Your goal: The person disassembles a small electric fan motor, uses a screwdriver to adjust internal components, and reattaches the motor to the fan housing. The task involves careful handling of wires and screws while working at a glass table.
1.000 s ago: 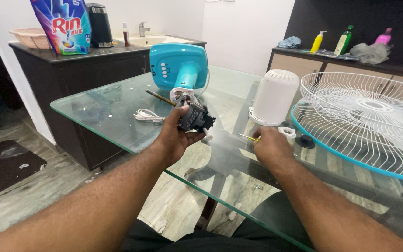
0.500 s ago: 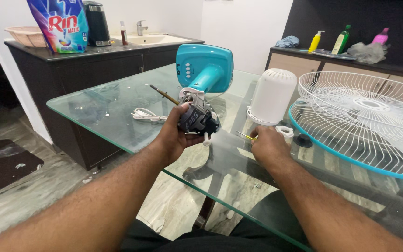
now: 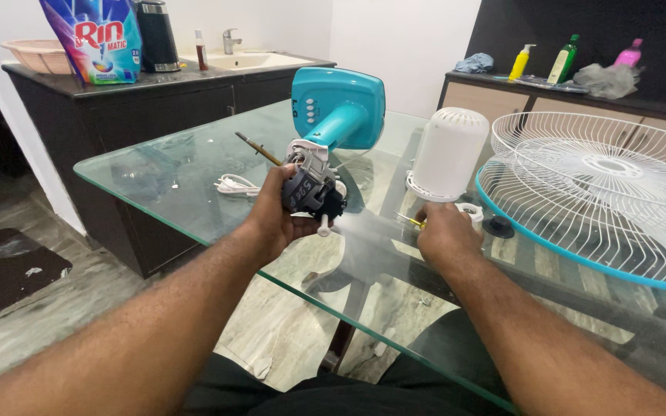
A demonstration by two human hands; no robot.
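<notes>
Head view — close, downward, forward

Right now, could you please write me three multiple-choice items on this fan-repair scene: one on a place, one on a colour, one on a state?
1. Where is the white cover?
A. on the glass table
B. on the floor
C. in the sink

2. What colour is the fan base?
A. red
B. teal
C. black

3. What is the left hand doing?
A. lying flat and empty
B. gripping the fan motor
C. holding a bottle

Answers: 1 A, it stands upright on the glass beside the fan grille. 2 B, its housing is teal. 3 B, the fingers wrap round the motor.
</notes>
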